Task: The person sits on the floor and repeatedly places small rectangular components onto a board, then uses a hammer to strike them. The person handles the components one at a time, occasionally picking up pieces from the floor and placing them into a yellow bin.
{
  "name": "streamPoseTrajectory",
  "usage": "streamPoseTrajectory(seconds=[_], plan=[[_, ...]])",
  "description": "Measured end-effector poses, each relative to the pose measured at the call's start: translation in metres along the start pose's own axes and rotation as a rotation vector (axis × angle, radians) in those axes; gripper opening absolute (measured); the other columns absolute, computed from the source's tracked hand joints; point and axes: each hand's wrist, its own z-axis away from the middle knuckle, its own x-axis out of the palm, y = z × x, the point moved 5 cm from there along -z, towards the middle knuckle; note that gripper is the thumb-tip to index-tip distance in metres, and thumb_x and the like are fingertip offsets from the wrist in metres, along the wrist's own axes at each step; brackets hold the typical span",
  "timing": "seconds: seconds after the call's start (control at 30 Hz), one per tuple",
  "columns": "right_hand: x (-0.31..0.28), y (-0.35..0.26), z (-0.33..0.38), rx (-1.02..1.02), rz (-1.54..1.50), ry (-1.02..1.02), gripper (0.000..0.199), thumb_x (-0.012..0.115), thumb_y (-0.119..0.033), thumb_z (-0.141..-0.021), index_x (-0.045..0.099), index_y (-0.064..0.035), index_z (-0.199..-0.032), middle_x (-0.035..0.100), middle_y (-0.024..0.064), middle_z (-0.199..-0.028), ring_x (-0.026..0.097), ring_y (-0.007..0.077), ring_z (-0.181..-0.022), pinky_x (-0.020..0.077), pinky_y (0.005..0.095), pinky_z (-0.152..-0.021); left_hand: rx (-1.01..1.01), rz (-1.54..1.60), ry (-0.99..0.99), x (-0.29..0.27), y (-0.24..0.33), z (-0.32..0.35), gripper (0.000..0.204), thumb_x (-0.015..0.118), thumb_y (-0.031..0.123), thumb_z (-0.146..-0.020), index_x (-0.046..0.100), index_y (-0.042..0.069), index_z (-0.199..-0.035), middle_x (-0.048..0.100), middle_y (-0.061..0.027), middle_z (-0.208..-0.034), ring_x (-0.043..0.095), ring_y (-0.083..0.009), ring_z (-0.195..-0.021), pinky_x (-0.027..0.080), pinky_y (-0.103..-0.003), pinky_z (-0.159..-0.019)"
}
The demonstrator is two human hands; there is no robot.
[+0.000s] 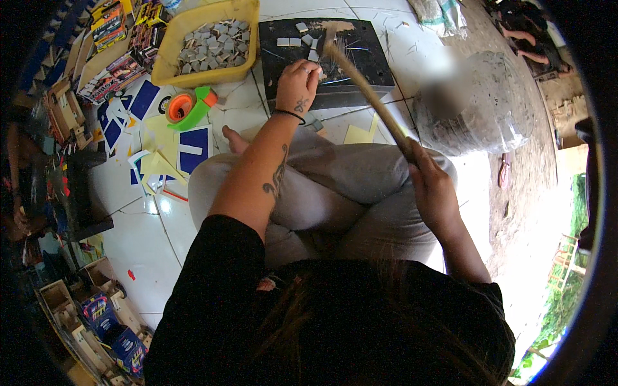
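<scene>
My right hand (427, 183) is closed round the lower end of a hammer's long wooden handle (367, 90). The handle slants up and left, and its blurred head end is over a black box-like stand (283, 71). On the near part of that stand my left hand (299, 80) has its fingers pinched together; whatever is between them is too small to make out. Small grey square blocks (289, 42) lie on the stand beyond my left hand. Thin nails (351, 49) are scattered to the right of them.
A yellow tub (166, 61) full of grey blocks stands left of the stand. Nearer are a green tape dispenser (193, 114) and paper scraps (151, 168). A clear plastic bundle (489, 106) and a red-handled tool (504, 170) lie right. Toy-like wooden pieces (84, 315) sit lower left.
</scene>
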Motion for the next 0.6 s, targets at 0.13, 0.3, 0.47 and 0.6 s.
streamPoseTrajectory(seconds=[0.13, 0.3, 0.47, 0.6], plan=[[0.001, 0.002, 0.002, 0.026, -0.046, 0.008, 0.043, 0.049, -0.01, -0.09, 0.04, -0.0071, -0.132, 0.057, 0.0256, -0.111, 0.059, 0.0385, -0.097, 0.0489, 0.0423, -0.079, 0.008, 0.011, 0.0, 0.0, -0.001, -0.002, 0.013, 0.058, 0.015, -0.085, 0.063, 0.002, -0.085, 0.059, -0.011, -0.077, 0.06, -0.0262, -0.065, 0.048, -0.036, -0.061], [0.003, 0.0, 0.0, 0.041, -0.05, -0.007, 0.043, 0.049, -0.009, -0.09, 0.041, -0.008, -0.132, 0.058, 0.0256, -0.108, 0.059, 0.0387, -0.096, 0.0483, 0.0429, -0.079, -0.032, 0.004, -0.047, 0.0, -0.001, -0.001, 0.014, 0.058, 0.016, -0.085, 0.063, 0.002, -0.086, 0.061, -0.011, -0.079, 0.06, -0.0266, -0.064, 0.048, -0.036, -0.062], [0.0, 0.002, -0.002, 0.088, -0.167, -0.004, 0.044, 0.048, -0.008, -0.09, 0.039, -0.0112, -0.134, 0.058, 0.0257, -0.108, 0.059, 0.0395, -0.096, 0.0477, 0.0439, -0.079, -0.047, -0.025, -0.032, -0.004, 0.005, -0.006, 0.016, 0.057, 0.016, -0.085, 0.065, 0.003, -0.086, 0.063, -0.0126, -0.082, 0.061, -0.0276, -0.068, 0.049, -0.037, -0.064], [0.001, 0.005, -0.003, 0.151, -0.164, -0.031, 0.049, 0.047, -0.006, -0.09, 0.036, -0.0164, -0.136, 0.058, 0.025, -0.109, 0.059, 0.0392, -0.097, 0.0483, 0.043, -0.078, 0.019, -0.086, -0.117, -0.003, 0.011, -0.009, 0.017, 0.056, 0.017, -0.085, 0.065, 0.003, -0.087, 0.064, -0.0139, -0.082, 0.061, -0.0302, -0.071, 0.049, -0.039, -0.067]])
